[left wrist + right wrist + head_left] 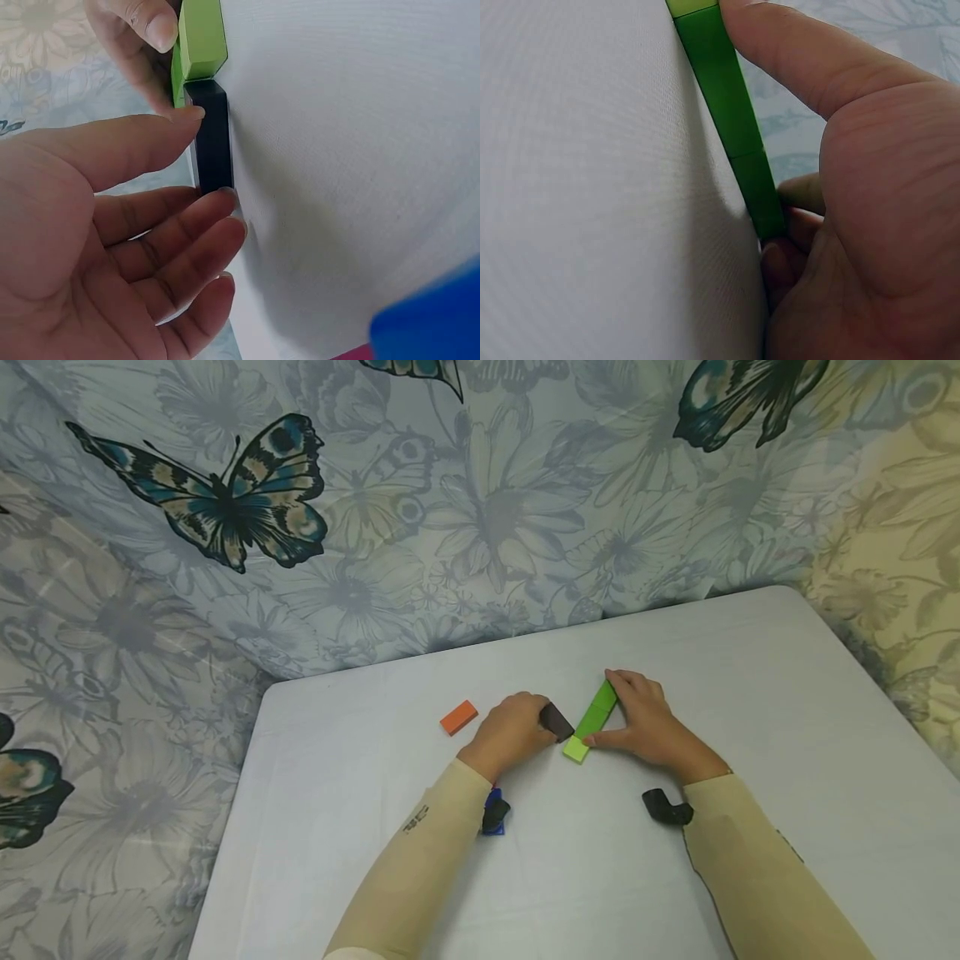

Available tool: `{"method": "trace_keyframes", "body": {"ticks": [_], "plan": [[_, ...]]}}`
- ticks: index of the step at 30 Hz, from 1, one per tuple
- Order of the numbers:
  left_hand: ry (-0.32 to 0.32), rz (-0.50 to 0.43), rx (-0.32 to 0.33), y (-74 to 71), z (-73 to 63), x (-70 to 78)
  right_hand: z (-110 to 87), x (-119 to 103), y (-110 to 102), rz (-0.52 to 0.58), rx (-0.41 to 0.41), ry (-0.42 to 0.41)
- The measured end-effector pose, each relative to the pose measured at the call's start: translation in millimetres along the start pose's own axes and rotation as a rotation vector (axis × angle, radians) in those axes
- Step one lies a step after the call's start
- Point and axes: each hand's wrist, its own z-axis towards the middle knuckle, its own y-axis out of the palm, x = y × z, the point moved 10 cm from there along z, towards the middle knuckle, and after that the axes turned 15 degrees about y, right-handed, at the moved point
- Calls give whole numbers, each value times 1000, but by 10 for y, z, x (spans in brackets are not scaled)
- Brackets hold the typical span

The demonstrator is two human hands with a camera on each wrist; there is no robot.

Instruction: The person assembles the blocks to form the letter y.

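Note:
My left hand (513, 727) pinches a black block (556, 722) between thumb and fingertips. One end of that block meets the light-green end block (576, 750) of a short row. Behind it in the row, darker green blocks (597, 709) lie end to end, slanting up and to the right. My right hand (647, 720) grips this row lengthwise, its thumb by the light-green block and its fingers at the far end. In the left wrist view, the black block (213, 139) stands on its narrow side against the light-green block (203, 37).
An orange block (459, 717) lies left of my left hand on the white table (337, 777). Below the left wrist a blue block (493, 831) is partly covered by the sleeve and a black wrist device (496, 813). The table's back edge borders a butterfly-patterned wall (495, 518).

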Motion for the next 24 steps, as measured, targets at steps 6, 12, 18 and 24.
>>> {"method": "trace_keyframes", "body": {"ticks": [6, 12, 18, 24], "plan": [[6, 11, -12, 15, 13, 23, -14, -21, -11, 6, 2, -6], [17, 50, -11, 28, 15, 34, -14, -18, -8, 6, -2, -6], [24, 68, -9, 25, 15, 50, -11, -15, -11, 11, -8, -3], [30, 73, -8, 15, -8, 79, -6, -14, -7, 9, -9, -7]]}}
